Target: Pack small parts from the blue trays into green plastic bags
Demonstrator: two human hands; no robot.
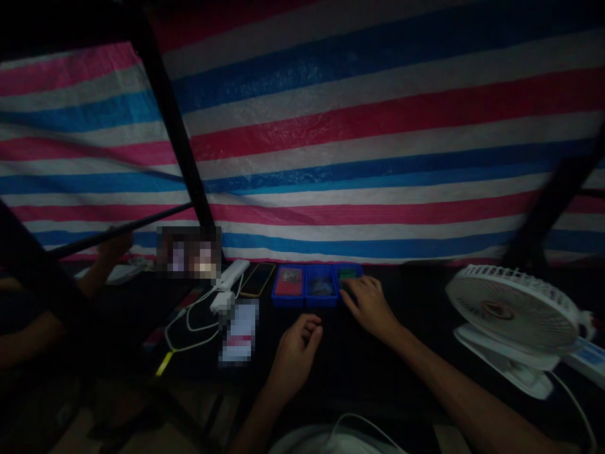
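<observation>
Three small blue bins stand side by side on the dark table, under a striped tarp. The left one holds red parts, the middle one dark parts, the right one green parts. My right hand reaches forward with its fingers at the front edge of the right bin; the fingers are bent and what they hold, if anything, is hidden. My left hand rests on the table just in front of the bins, fingers curled in loosely, with nothing visible in it.
A white desk fan stands at the right. Left of the bins lie a phone, a white power strip with white cables and a blurred card. Another person's arm reaches in at far left. Black frame bars cross the tarp.
</observation>
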